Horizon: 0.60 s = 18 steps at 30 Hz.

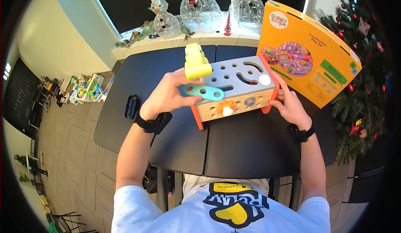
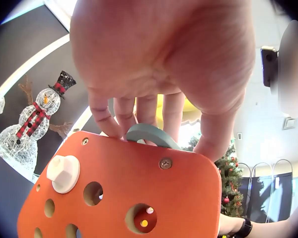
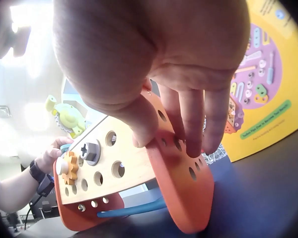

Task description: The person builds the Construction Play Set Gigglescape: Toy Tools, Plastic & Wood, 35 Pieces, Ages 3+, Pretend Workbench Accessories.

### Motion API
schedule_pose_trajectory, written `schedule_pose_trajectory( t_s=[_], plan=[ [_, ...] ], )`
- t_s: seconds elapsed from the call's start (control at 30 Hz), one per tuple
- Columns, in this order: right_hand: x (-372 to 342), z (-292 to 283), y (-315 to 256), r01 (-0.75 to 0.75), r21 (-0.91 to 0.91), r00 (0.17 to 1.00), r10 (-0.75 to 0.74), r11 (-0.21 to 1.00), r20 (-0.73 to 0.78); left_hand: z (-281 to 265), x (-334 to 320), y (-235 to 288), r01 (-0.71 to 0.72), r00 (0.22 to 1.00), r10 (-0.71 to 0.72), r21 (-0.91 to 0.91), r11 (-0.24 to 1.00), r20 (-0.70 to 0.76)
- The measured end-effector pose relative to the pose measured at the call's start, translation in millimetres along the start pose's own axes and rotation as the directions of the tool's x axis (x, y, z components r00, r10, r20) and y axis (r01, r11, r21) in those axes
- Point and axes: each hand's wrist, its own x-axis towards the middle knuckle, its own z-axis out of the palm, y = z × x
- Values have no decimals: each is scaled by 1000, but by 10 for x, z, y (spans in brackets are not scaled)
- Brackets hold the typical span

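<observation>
A toy workbench (image 1: 250, 89) with a blue-grey top, wooden sides and orange-red end panels is between my two hands. My left hand (image 1: 165, 93) grips its left end, thumb at the teal holed strip (image 1: 212, 92) and fingers reaching over the top edge. A yellow scallop-edged piece (image 1: 196, 63) stands upright beside those fingers. My right hand (image 1: 292, 105) holds the right end panel (image 3: 184, 198), thumb on the front side and fingers against the panel's outer face. An orange gear (image 3: 69, 168) and a grey bolt (image 3: 91, 152) are on the wooden front. A white bolt (image 2: 63, 173) sticks out of the left panel.
The workbench is over a dark folding table (image 1: 179, 149). A yellow Construction Play Set box (image 1: 309, 57) stands behind it at right. A black case (image 1: 131, 106) lies left of my left hand. Wire snowmen (image 1: 200, 11) line the sill, and a Christmas tree (image 1: 355, 120) is at right.
</observation>
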Motion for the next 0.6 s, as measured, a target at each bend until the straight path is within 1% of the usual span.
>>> schedule_pose_trajectory(
  t_s=[0.07, 0.17, 0.23, 0.27, 0.3, 0.33, 0.37, 0.4, 0.47, 0.5, 0.57, 0.6],
  plan=[
    [1, 1, -8, 2, -10, 1000, -2, 1000, 1, 8, -18, 33, 40, 999, -40, -4, 999, -23],
    [-9, 11, -30, 24, -23, 1000, -24, 999, -6, -38, -178, -74, -19, 985, 25, 34, 999, -171],
    [-19, 1, -36, 38, -45, 999, -39, 998, -25, -136, -368, -184, 42, 952, -40, 1, 999, -305],
    [-21, 7, -42, 47, -55, 998, -48, 997, -27, -228, -489, -274, 127, 934, -90, 87, 988, -347],
    [-29, 15, -66, 59, -84, 998, -62, 995, -33, -308, -605, -350, 285, 893, -205, 151, 946, -402],
    [-41, 11, -101, 76, -110, 996, -80, 991, -38, -399, -787, -559, 420, 849, -279, 252, 872, -448],
    [-46, 16, -127, 95, -134, 994, -101, 986, -41, -462, -984, -793, 546, 794, -342, 341, 765, -503],
    [-50, 30, -130, 87, -119, 995, -93, 989, -47, -482, -1153, -911, 665, 719, -425, 365, 651, -550],
    [-64, 40, -145, 78, -147, 995, -86, 986, -51, -508, -1489, -1103, 845, 534, -542, 380, 377, -649],
    [-69, 44, -176, 73, -162, 995, -83, 984, -56, -549, -1657, -1269, 877, 481, -641, 341, 340, -598],
    [-73, 36, -323, -9, -237, 997, -10, 971, -80, -519, -1820, -1343, 899, 432, -729, 320, 300, -530],
    [-73, 30, -418, -44, -282, 996, 19, 958, -91, -494, -1873, -1375, 897, 433, -749, 319, 306, -502]
  ],
)
